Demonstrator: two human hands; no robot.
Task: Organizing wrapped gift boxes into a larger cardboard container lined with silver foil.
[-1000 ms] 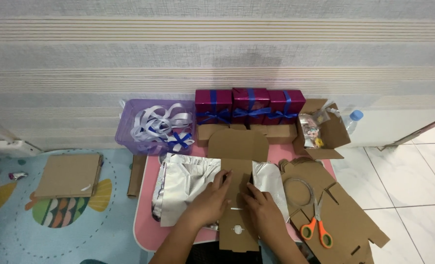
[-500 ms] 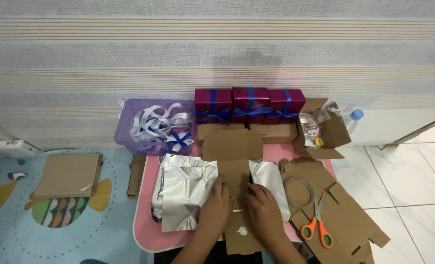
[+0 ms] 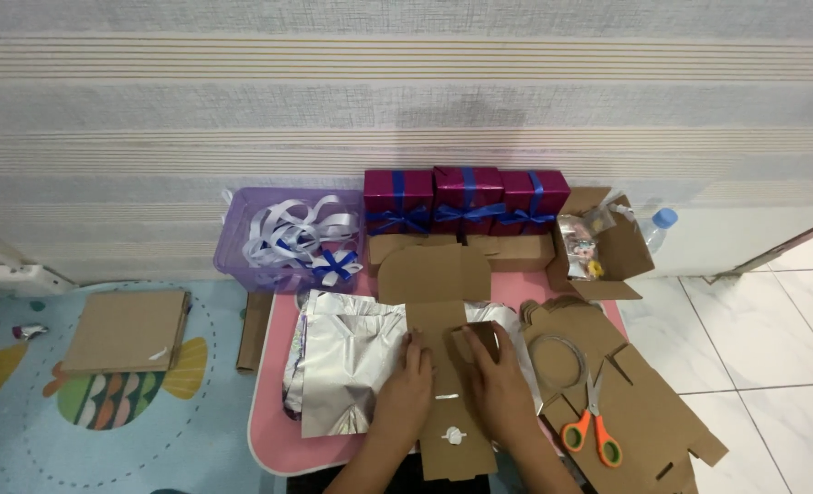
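Across the pink table (image 3: 274,430), a flat cardboard blank (image 3: 448,366) lying lengthwise away from the body is pressed flat under spread fingers, left hand (image 3: 408,389) and right hand (image 3: 496,384) on either side of its middle.

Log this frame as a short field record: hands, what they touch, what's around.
left hand: flat on unfolded cardboard box blank, beside silver foil sheets
right hand: pressing up a side flap of the same blank
table: pink, low
back row: three magenta gift boxes with blue ribbon
left rear: purple bin of ribbons
right: orange scissors on stacked blanks
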